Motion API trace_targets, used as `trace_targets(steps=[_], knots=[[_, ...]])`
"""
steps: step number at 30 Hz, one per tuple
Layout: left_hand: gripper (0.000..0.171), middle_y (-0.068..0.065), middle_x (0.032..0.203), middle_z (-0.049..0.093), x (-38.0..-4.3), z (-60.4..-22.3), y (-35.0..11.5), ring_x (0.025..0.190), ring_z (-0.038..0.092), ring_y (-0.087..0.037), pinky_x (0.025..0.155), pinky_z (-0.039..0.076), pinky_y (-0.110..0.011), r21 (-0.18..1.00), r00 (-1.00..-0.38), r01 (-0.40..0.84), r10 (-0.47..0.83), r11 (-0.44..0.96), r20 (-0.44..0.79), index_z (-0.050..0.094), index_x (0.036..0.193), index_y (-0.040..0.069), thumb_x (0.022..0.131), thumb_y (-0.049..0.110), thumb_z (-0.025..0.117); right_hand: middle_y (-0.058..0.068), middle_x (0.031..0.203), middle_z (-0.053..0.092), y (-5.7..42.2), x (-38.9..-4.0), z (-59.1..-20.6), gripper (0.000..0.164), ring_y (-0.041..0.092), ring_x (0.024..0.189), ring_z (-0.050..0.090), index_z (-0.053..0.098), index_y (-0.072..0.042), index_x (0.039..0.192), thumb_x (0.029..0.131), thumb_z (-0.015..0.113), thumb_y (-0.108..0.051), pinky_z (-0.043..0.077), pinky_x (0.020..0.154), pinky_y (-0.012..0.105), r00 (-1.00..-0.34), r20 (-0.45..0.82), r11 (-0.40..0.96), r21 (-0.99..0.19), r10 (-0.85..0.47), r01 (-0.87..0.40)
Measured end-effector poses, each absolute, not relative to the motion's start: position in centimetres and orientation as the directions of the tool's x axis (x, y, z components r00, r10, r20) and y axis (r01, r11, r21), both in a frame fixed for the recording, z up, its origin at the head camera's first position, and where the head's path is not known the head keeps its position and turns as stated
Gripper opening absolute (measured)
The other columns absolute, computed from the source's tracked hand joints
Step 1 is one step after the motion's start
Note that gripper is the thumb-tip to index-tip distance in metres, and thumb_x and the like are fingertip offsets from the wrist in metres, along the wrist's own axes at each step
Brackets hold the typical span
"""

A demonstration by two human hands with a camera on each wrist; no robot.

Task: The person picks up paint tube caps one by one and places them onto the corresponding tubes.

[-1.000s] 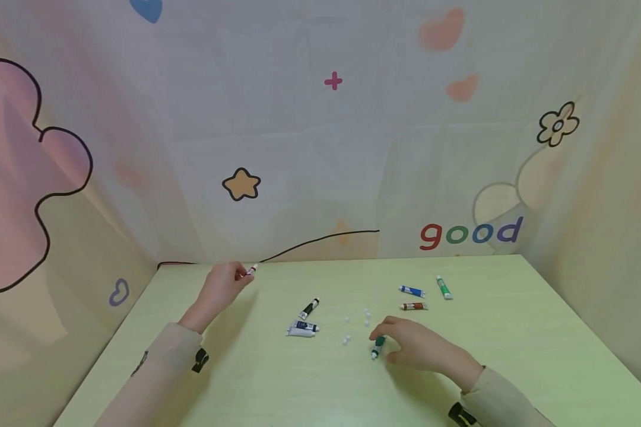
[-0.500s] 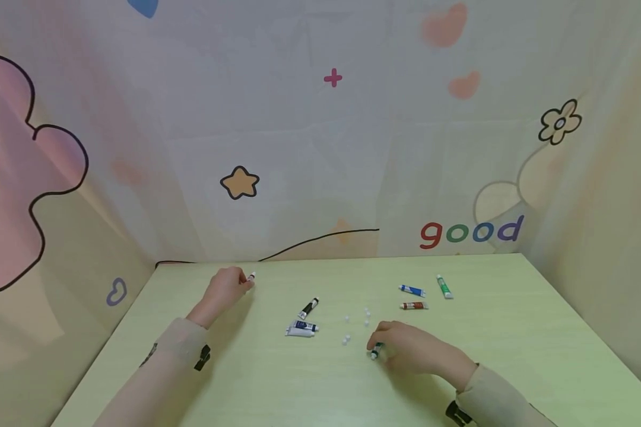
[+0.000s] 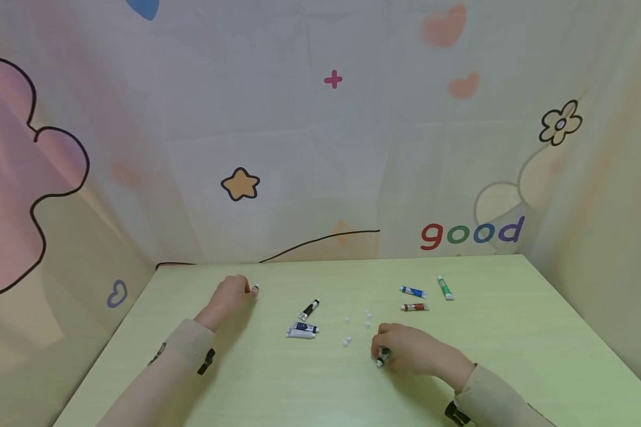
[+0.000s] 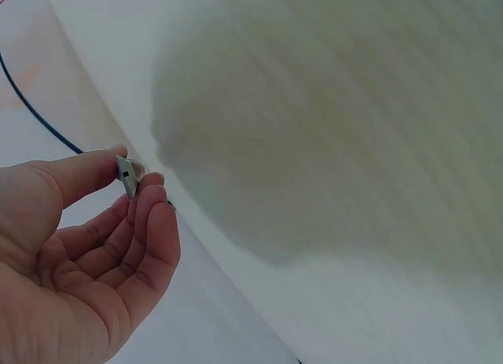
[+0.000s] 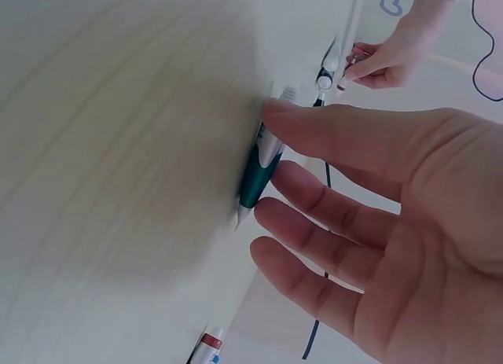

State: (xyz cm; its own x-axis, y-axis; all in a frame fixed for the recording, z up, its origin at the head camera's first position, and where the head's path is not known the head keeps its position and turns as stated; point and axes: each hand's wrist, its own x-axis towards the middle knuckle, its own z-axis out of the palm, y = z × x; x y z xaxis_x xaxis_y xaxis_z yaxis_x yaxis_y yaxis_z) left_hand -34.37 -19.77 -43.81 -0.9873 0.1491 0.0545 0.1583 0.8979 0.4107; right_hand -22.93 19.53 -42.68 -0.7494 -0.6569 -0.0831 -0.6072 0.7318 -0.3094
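At the far left of the table, my left hand pinches a small paint tube between thumb and fingertips. In the left wrist view only the flat end of that tube shows, the rest hidden by the fingers. My right hand, near the front centre-right, has its thumb and fingers around a dark green paint tube. Seen from the right wrist, this green tube lies close along the tabletop, the thumb on its capped end and the fingertips along its other side.
Left of centre lie a black tube, a dark blue tube and a pale tube. Several small white caps are scattered mid-table. Blue, brown and green tubes lie back right. A printed curtain hangs behind.
My left hand has come down and slightly right with its tube, away from the back edge. My right fingers have closed around the dark green tube, which has shifted a little.
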Motion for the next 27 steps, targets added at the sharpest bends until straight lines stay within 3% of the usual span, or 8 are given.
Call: trace_targets(steps=[7,16,27], knots=[[0.030,-0.003,0.065,0.051,-34.5,-45.0,-19.9,0.058,0.043,-0.015,0.055,0.035,-0.027,0.391,-0.986,0.164,0.150,0.906,0.067,0.058,0.071,0.004,0.096,0.016,0.068,-0.012,0.086,0.055,19.5,-22.9,-43.0,0.020,0.004,0.078,0.051,0.070,-0.019,0.088,0.082,0.081,-0.004,0.052,0.078,0.031,-0.741,-0.070,0.724,-0.292,-0.668,-0.625],[0.045,0.004,0.055,0.031,-34.3,-45.0,-19.8,0.051,0.030,-0.011,0.050,0.027,-0.024,0.413,-0.986,0.166,0.150,0.895,0.071,0.042,0.057,0.013,0.094,0.015,0.067,-0.011,0.083,0.056,19.6,-23.1,-42.7,0.016,0.006,0.076,0.051,0.068,-0.018,0.087,0.084,0.078,-0.005,0.050,0.074,0.032,-0.769,-0.106,0.752,-0.332,-0.630,-0.570],[0.034,0.000,0.056,0.047,-34.2,-45.0,-19.8,0.050,0.037,-0.011,0.048,0.031,-0.023,0.438,-0.992,0.116,0.123,0.892,0.012,0.054,0.065,0.007,0.095,0.016,0.068,-0.011,0.076,0.056,19.6,-23.3,-42.9,0.014,0.008,0.070,0.048,0.068,-0.016,0.085,0.084,0.082,-0.011,0.044,0.067,0.030,-0.808,-0.131,0.767,-0.432,-0.574,-0.475]])
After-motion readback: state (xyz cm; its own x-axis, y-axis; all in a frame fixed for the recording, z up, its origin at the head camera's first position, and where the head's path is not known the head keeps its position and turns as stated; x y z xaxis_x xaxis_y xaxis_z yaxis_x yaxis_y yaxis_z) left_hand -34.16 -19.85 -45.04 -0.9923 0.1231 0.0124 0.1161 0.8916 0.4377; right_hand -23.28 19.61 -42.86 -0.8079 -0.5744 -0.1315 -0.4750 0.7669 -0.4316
